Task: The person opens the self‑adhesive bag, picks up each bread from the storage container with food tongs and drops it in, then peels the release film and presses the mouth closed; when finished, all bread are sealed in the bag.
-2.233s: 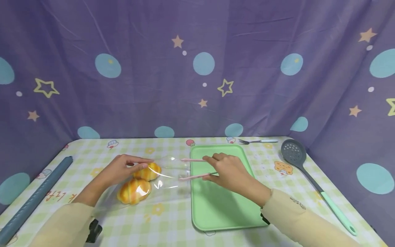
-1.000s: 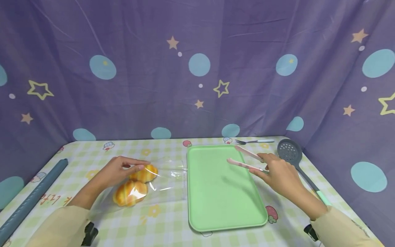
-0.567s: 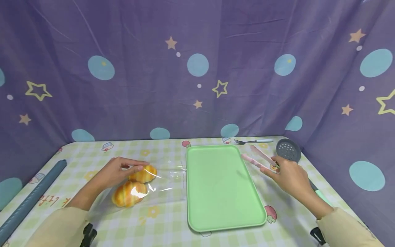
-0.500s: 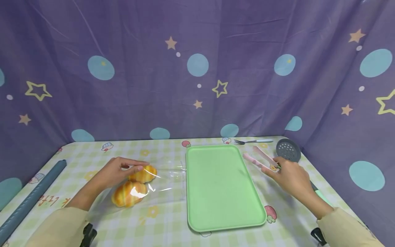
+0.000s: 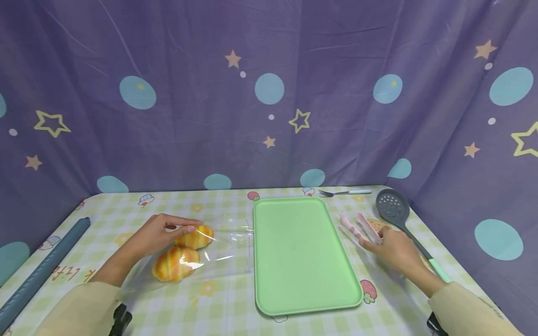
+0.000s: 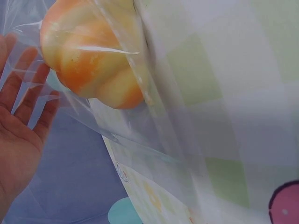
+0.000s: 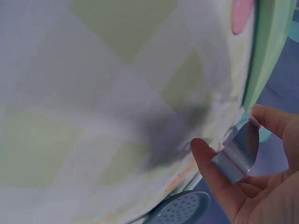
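Two hands are on the checked tablecloth [image 5: 218,303], one at each side of a green tray [image 5: 300,254] that lies lengthwise between them. Left hand [image 5: 161,233] lies flat, fingers straight and relaxed, resting on top of a clear plastic bag [image 5: 229,245]; the left wrist view shows the palm [image 6: 18,140] open behind the film. Inside the bag are two bread rolls: the nearer one [image 5: 176,263] and a second [image 5: 195,237] just beyond it, directly under the fingertips. The bag's open mouth points toward the tray's left edge, just beside it. Right hand [image 5: 392,252] is low on the cloth right of the tray, thumb and fingers curled round the hinge end of pink tongs [image 5: 361,226], whose two arms lie together and point away from the person; the right wrist view shows the metal hinge [image 7: 236,156] pinched between thumb and fingers. Just right of that hand lies a grey slotted spoon [image 5: 392,207] with a mint handle. A fork [image 5: 346,192] lies beyond the tray near the backdrop. A blue-grey roll [image 5: 42,270] lies along the left table edge. Pink lettering on the cloth near the left forearm is not readable.
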The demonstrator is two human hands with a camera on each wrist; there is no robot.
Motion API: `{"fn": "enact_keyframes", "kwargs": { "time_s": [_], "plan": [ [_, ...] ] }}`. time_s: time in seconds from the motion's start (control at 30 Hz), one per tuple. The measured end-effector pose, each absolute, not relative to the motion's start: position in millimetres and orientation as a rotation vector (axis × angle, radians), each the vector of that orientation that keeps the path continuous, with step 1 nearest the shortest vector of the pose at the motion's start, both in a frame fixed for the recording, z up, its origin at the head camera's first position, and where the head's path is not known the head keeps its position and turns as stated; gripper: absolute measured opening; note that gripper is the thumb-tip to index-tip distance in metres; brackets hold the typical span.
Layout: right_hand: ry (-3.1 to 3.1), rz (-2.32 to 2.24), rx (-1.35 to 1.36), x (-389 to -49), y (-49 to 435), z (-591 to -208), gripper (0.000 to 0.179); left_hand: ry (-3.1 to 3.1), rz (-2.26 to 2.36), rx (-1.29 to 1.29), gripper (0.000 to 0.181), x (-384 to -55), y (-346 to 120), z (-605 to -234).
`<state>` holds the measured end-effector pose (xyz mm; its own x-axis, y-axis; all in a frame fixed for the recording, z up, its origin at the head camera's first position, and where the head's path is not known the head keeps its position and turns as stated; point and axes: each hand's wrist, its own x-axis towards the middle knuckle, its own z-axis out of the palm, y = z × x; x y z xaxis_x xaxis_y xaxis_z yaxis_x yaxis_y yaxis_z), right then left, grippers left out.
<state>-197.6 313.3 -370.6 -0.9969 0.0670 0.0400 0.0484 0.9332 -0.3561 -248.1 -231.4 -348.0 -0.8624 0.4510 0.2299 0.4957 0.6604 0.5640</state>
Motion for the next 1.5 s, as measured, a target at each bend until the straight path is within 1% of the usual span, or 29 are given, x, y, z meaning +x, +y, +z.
{"fn": "enact_keyframes", "kwargs": {
  "time_s": [0.2,0.37,0.77,0.93,1.17,1.27,1.4,1.5],
  "plan": [
    [-3.039,0.556,-0.158,-197.6,309.7,-377.9,0.062,-2.795,-0.982,-0.798,0.023,-247.8,-231.6,-347.7],
    [-3.058,0.539,-0.193,-197.9,305.8,-379.9,0.073,-2.796,-0.987,-0.793,0.023,-248.0,-231.4,-348.4],
    [-3.126,0.426,-0.182,-198.3,304.2,-378.2,0.086,-2.817,-0.981,-0.772,0.023,-247.2,-229.8,-347.6],
    [-3.140,0.406,-0.163,-197.4,304.4,-378.0,0.084,-2.817,-0.979,-0.779,0.022,-247.4,-230.4,-347.5],
    [-3.159,0.388,-0.178,-195.2,303.6,-379.7,0.075,-2.822,-0.976,-0.790,0.022,-247.7,-231.0,-347.3],
    [-3.168,0.388,-0.182,-193.1,303.2,-378.3,0.077,-2.827,-0.967,-0.785,0.022,-247.6,-230.9,-346.9],
    [-3.167,0.332,-0.168,-191.4,302.8,-373.1,0.085,-2.822,-0.962,-0.789,0.022,-247.3,-230.2,-346.2],
    [-3.100,0.284,-0.145,-191.1,300.1,-366.9,0.081,-2.821,-0.955,-0.797,0.021,-247.2,-229.1,-345.5]
  ]
}}
